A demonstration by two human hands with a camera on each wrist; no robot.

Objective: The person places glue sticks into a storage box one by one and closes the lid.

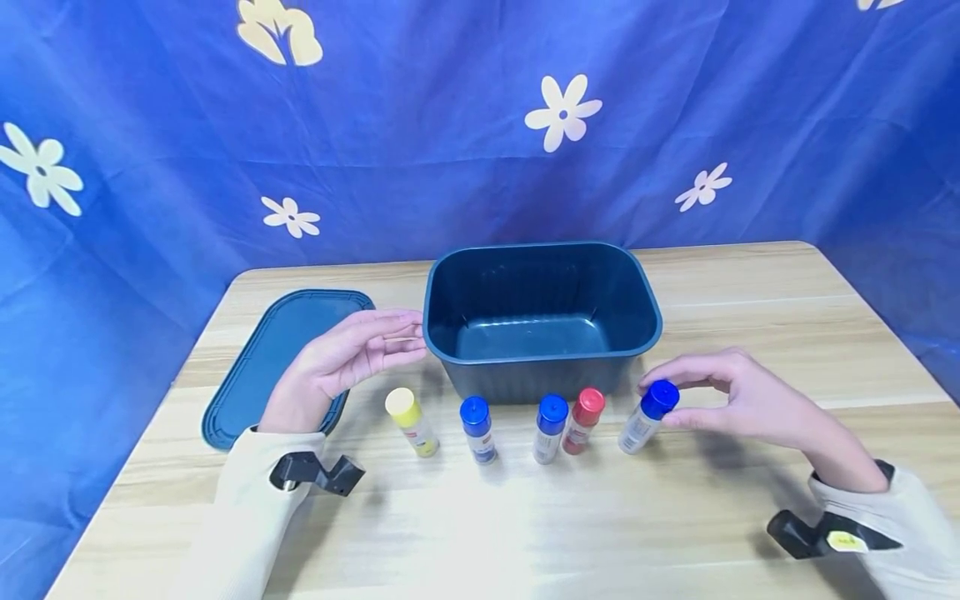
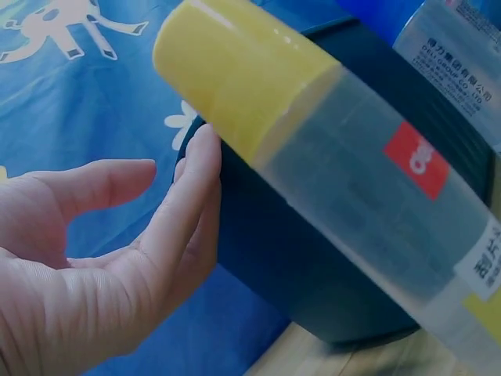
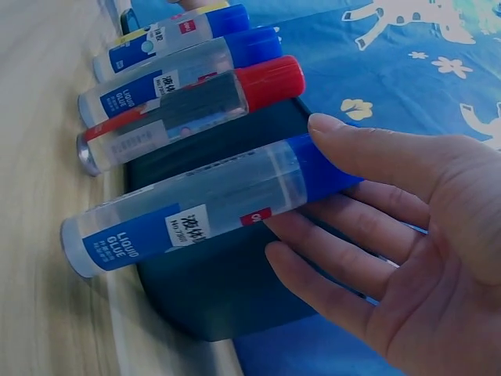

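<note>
My right hand reaches in from my right side, with my wrist bent a little and my fingers pointing left. My thumb and fingers hold the blue cap of a glue bottle. My thumb is on the side near me, and my fingers go around the far side. That bottle is just left of my right palm. It stands up tall, with its long way going up and down, its cap on top and its bottom down by the table. I can't tell if its bottom touches the wood. Its label says "LIQUID GLUE".

My left hand reaches forward and points right. Its fingers are nearly straight and close together, my thumb is apart from them, and it holds nothing. Its fingertips touch the left side of a dark box, which sits between my hands with its open top up.

Just right of my left hand, nearer to me, is a yellow bottle. Going on toward my right hand, there is a blue-capped bottle, then another blue one right beside a red one. They all stand with their caps up.

A flat lid lies left of my left hand, which hides part of it.
</note>
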